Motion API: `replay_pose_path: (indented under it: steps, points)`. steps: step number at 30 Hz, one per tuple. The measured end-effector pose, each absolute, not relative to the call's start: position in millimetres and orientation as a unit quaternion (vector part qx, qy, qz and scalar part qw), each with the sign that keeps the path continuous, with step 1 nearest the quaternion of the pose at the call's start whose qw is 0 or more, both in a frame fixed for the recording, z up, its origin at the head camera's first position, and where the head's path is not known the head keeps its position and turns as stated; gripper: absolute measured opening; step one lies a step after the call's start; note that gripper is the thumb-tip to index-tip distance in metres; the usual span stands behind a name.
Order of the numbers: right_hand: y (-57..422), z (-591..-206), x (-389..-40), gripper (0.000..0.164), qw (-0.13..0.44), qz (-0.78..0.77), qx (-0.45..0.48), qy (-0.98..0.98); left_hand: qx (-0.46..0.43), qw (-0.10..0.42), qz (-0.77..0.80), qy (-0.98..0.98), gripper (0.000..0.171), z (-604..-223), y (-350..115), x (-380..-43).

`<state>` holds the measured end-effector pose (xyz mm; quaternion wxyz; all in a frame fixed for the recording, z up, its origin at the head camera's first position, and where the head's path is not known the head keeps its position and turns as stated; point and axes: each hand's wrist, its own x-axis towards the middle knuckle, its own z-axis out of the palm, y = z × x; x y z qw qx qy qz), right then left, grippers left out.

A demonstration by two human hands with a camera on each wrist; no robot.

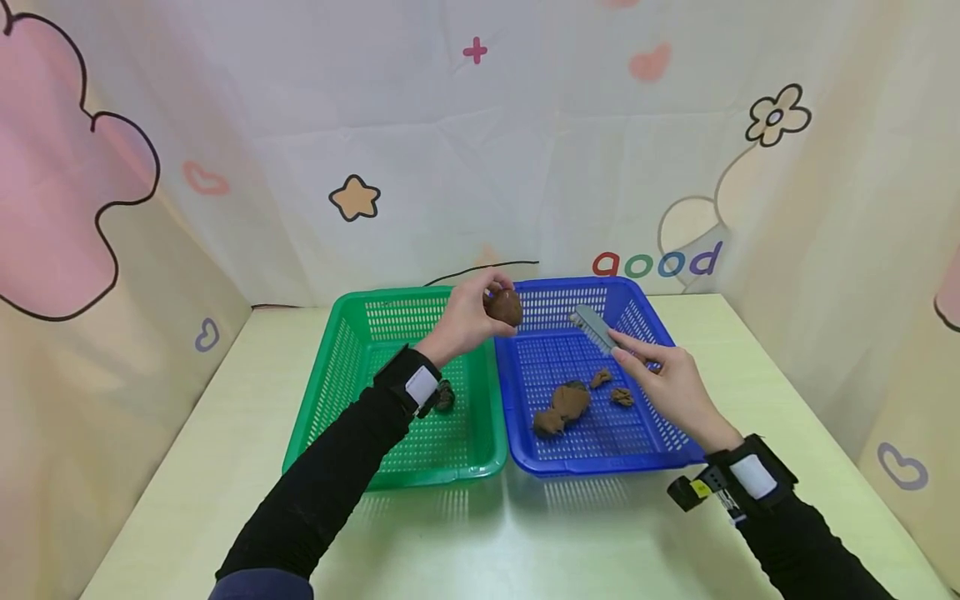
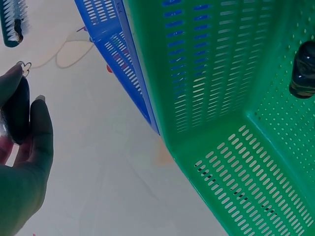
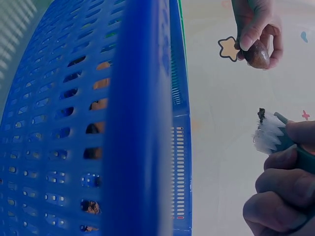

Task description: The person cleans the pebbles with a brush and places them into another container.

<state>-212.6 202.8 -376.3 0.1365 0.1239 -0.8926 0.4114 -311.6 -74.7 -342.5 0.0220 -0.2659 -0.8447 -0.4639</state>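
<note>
My left hand (image 1: 467,315) holds a smooth, rounded brown stone (image 1: 506,307) between thumb and fingers, above where the two baskets meet. In the right wrist view the stone (image 3: 257,55) looks wet and shiny. A small grey-green brush (image 1: 592,327) is gripped in my right hand (image 1: 675,390) over the blue basket (image 1: 600,464). Its white bristles (image 3: 268,133) carry a dark clump at one end. Brush and stone are apart. Below the brush, several mud-coated brown lumps (image 1: 572,402) lie in the blue basket.
The green basket (image 1: 420,478) stands directly left of the blue one, with a dark, glossy stone (image 2: 303,71) inside. Both sit on a pale table (image 1: 480,550). A printed curtain (image 1: 450,125) hangs behind and along both sides.
</note>
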Motion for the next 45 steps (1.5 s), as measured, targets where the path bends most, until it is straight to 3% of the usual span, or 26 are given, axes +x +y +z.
replay_pose_path:
  steps: [38,45]
  points:
    - [202,-372,-213,0.037,0.141,0.396,0.134,-0.897,-0.233,0.027,-0.416,-0.878,0.056,-348,-122,-317]
    - [201,-373,-212,0.037,0.139,0.393,0.132,-0.899,-0.224,0.025,-0.407,-0.885,0.051,-352,-133,-316]
